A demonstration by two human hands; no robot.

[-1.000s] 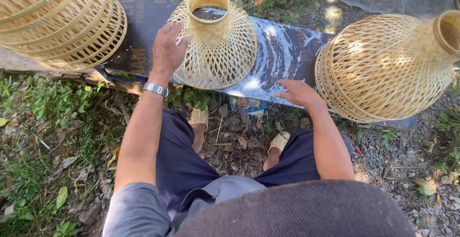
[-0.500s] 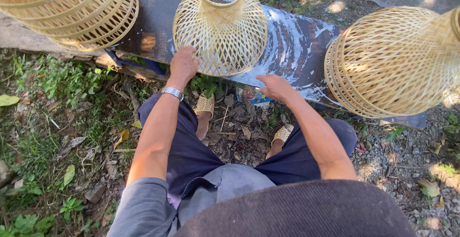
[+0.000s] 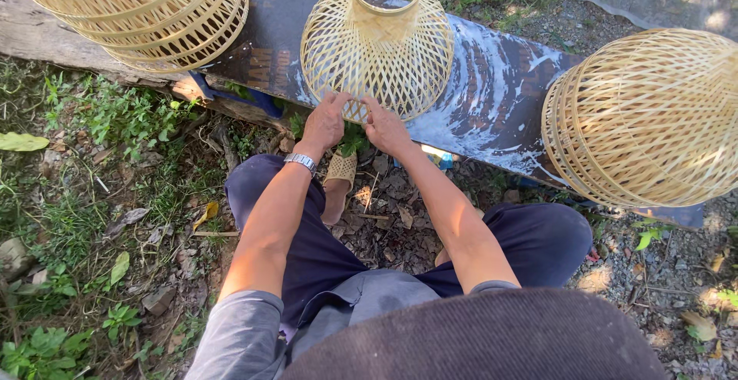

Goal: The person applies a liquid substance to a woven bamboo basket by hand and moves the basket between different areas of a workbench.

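Your right hand (image 3: 387,128) has come in beside your left hand (image 3: 326,122); both now pinch the near rim of the bamboo lampshade (image 3: 377,49), standing neck-up, axis vertical, on the dark board (image 3: 500,96).

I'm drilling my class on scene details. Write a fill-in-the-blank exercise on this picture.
1. Both hands, the left hand and the right hand, touch the near rim of the middle ____ basket.
2. That basket stands on a dark ____.
3. A watch is worn on the ____ wrist.
4. Counting all, ____ baskets are in view.

Missing words: bamboo; board; left; three
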